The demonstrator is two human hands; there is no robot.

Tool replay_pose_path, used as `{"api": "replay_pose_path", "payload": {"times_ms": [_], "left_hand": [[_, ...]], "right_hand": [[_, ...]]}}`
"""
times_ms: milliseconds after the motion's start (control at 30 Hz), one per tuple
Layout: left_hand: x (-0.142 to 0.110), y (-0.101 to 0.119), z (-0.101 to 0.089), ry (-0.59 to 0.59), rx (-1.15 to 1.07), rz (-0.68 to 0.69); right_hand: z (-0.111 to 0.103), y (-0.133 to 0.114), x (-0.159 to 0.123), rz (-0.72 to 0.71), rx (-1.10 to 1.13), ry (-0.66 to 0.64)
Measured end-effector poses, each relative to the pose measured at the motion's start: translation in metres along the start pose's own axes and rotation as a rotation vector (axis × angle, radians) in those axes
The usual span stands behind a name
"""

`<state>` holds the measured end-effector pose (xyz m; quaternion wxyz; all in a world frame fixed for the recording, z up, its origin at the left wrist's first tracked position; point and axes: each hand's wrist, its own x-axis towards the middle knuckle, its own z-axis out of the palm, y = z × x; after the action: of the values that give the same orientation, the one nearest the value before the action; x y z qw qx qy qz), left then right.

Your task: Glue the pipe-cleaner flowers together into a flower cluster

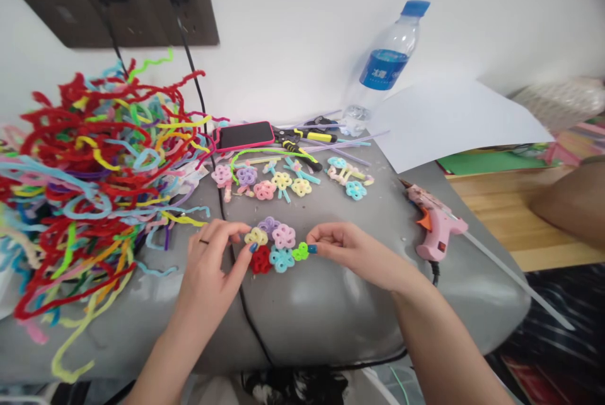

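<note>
My left hand has its index finger and thumb at the two sides of a yellow pipe-cleaner flower, the thumb tip also close to a red flower. Between thumb and fingertips, my right hand pinches a small bright green pipe-cleaner flower. That green one sits against the right side of a light blue flower. A pink flower and a purple flower complete the tight cluster on the grey surface. Whether the flowers are joined, I cannot tell.
A tangled heap of pipe cleaners fills the left. Behind the cluster lie more flowers, a phone and pliers. A bottle, white paper and pink glue gun are rightward. A black cable crosses the surface.
</note>
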<state>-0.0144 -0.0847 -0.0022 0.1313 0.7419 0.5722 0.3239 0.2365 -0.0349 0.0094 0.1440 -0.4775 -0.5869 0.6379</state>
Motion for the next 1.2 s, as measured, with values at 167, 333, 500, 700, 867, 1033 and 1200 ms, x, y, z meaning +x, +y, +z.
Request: {"api": "replay_pose_path", "payload": {"times_ms": [167, 333, 500, 700, 867, 1033, 1200], "left_hand": [[-0.019, -0.024, 0.002, -0.022, 0.055, -0.043], [-0.029, -0.03, 0.008, -0.079, 0.118, -0.051], [-0.028, -0.025, 0.007, -0.122, 0.168, -0.064], [-0.027, -0.024, 0.007, -0.121, 0.175, -0.056], [-0.028, -0.024, 0.006, -0.13, 0.167, -0.065], [-0.027, -0.023, 0.005, -0.125, 0.173, -0.048], [-0.027, -0.024, 0.006, -0.121, 0.178, -0.035]], "right_hand": [[0.006, 0.003, 0.008, 0.055, -0.038, -0.001], [0.01, 0.005, 0.012, 0.078, -0.066, 0.041], [0.015, 0.006, 0.016, 0.089, -0.069, 0.08], [0.021, 0.005, 0.018, 0.066, -0.062, 0.132], [0.024, 0.005, 0.008, -0.078, -0.116, 0.299], [0.032, 0.011, -0.006, -0.229, -0.263, 0.415], [0.045, 0.016, -0.002, -0.329, -0.383, 0.457]]}}
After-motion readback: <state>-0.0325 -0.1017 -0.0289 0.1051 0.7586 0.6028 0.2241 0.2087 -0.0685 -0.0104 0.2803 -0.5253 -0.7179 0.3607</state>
